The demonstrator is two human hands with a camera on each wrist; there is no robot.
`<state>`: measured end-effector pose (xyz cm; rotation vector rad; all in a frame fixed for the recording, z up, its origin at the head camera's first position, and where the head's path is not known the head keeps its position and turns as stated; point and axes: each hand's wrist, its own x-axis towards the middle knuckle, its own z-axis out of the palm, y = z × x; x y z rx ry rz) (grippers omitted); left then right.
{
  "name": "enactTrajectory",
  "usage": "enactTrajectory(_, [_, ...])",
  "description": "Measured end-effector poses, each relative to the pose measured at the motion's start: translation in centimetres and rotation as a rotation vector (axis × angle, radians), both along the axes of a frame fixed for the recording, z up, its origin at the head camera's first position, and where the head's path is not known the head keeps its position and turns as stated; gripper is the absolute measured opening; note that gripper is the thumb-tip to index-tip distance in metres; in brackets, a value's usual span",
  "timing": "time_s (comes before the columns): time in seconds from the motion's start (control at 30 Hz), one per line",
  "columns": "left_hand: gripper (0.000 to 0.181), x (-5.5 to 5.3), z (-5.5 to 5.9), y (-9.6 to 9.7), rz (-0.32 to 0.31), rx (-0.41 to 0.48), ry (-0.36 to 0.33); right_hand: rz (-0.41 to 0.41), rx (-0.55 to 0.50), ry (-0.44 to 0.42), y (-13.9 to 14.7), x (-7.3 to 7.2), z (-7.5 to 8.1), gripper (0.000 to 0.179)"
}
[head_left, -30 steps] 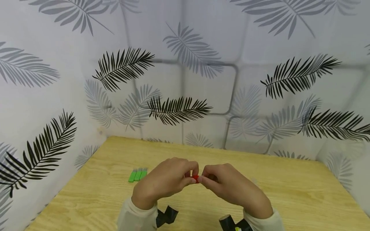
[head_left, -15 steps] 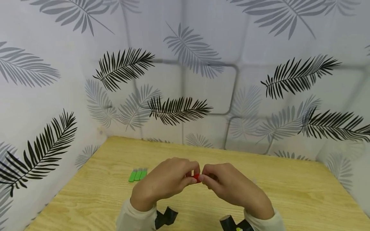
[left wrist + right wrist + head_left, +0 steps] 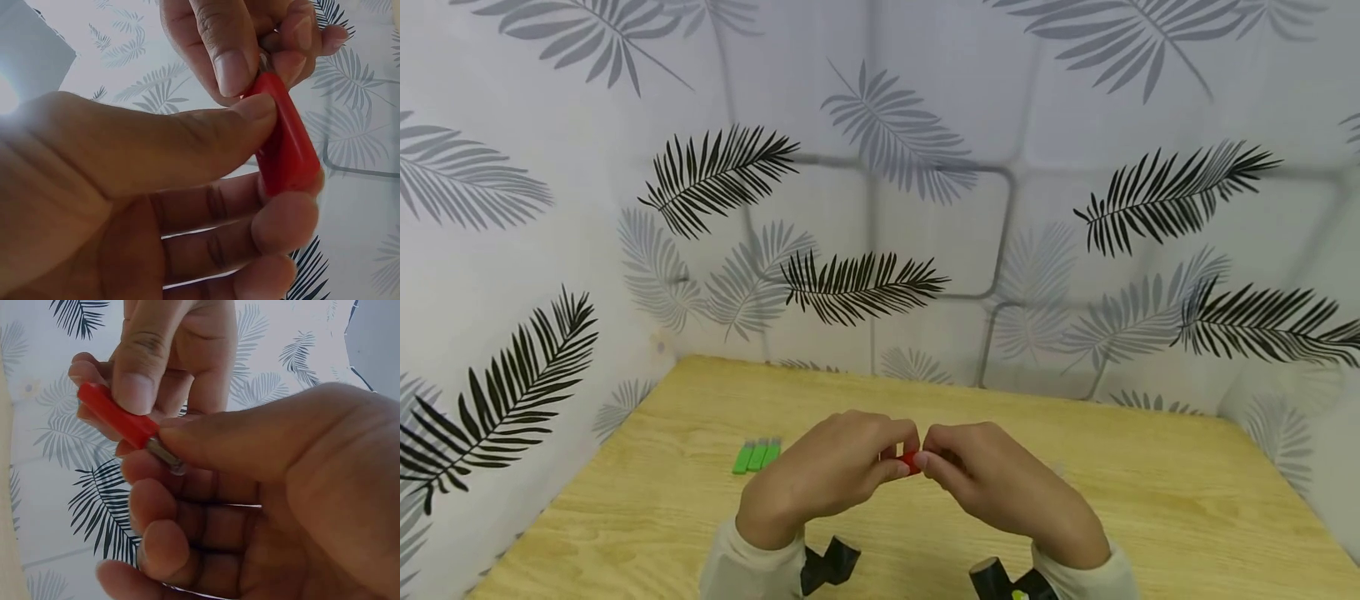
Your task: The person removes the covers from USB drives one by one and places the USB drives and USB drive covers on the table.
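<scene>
Both hands meet over the table around a small red USB flash drive (image 3: 912, 462). My left hand (image 3: 827, 467) pinches its red body (image 3: 290, 150) between the thumb on one face and the fingertips behind. My right hand (image 3: 1000, 475) pinches the other end, its thumb beside the silver metal plug (image 3: 164, 455). A small clear tip shows at the end of the plug, partly covered by the right fingers. In the right wrist view, the drive slants with its red end up and to the left.
Several green USB sticks (image 3: 757, 455) with pale ends lie side by side on the wooden table (image 3: 647, 517), left of the left hand. A leaf-patterned curtain (image 3: 1075, 275) hangs behind the table. Black wrist mounts (image 3: 833, 563) sit under both forearms.
Both hands stay almost still with the red flash drive between them. Slightly more of its red body shows between the fingertips now than a second ago.
</scene>
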<state>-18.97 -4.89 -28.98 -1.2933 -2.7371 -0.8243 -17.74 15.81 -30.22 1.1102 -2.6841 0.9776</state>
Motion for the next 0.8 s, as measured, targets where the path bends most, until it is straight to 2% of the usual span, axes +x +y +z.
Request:
enactTrajectory(0.27, [0.003,0.03,0.05,-0.06,0.002,0.022,0.031,-0.024,-0.013,-0.011,0.17,-0.01,0.17,0.021])
enactTrajectory(0.47, [0.008,0.02,0.13,-0.25,-0.036,0.02,0.038,0.001,-0.012,-0.007,0.22,0.01,0.29,0.021])
enactTrajectory(0.67, [0.008,-0.22,0.12,-0.28,-0.041,0.05,0.07,-0.028,-0.036,-0.012,0.36,-0.01,0.53,0.022])
enactTrajectory(0.8, [0.01,-0.3,0.15,-0.31,-0.06,0.06,0.08,-0.02,-0.043,-0.026,0.45,-0.02,0.59,0.022])
